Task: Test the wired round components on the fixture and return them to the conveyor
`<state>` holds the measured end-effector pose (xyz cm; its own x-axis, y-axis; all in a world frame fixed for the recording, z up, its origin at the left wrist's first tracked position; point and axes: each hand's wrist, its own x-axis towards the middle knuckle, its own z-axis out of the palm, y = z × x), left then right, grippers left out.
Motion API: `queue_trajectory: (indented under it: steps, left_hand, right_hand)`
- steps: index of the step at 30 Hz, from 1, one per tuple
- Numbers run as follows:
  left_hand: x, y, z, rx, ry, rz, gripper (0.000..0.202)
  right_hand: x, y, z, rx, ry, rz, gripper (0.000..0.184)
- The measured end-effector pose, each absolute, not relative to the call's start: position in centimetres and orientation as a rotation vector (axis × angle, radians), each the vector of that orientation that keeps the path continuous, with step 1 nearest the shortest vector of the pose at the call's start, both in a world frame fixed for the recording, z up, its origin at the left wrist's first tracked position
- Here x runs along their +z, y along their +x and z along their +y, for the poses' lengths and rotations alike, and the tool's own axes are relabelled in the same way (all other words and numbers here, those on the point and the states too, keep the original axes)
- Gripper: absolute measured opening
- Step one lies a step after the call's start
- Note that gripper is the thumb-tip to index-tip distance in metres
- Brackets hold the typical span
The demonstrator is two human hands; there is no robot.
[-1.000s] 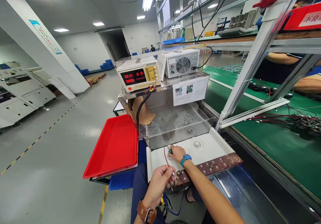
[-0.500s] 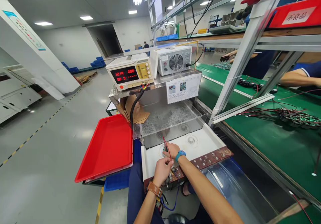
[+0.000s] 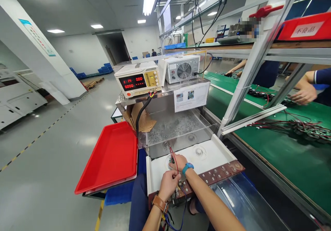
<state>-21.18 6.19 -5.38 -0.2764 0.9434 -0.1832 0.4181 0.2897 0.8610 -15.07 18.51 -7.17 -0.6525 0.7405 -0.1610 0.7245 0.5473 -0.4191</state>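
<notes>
head: left hand (image 3: pixel 169 182) pinches wire (image 3: pixel 176 161)

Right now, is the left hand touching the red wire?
Touching: the head view shows the red wire running down into the pinched grip of the left hand.

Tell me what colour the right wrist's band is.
The band is blue, clearest in head view.

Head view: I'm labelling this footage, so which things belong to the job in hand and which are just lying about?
Seemingly in the job:
- thin red wire, in the left hand
- small green circuit board, in the right hand
- long brown strip with pale rings

Seemingly lying about:
- torn brown cardboard
- shallow red plastic tray, untouched
</notes>
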Motion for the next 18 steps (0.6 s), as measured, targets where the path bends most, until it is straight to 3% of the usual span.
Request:
queue_trajectory:
  steps: [18]
  left_hand:
    - [-6.4,-20.9,6.2,0.951,1.122,1.939,0.018]
  right_hand:
    - [-6.9,-15.5,17.7,0.724,-1.283,-2.700,0.038]
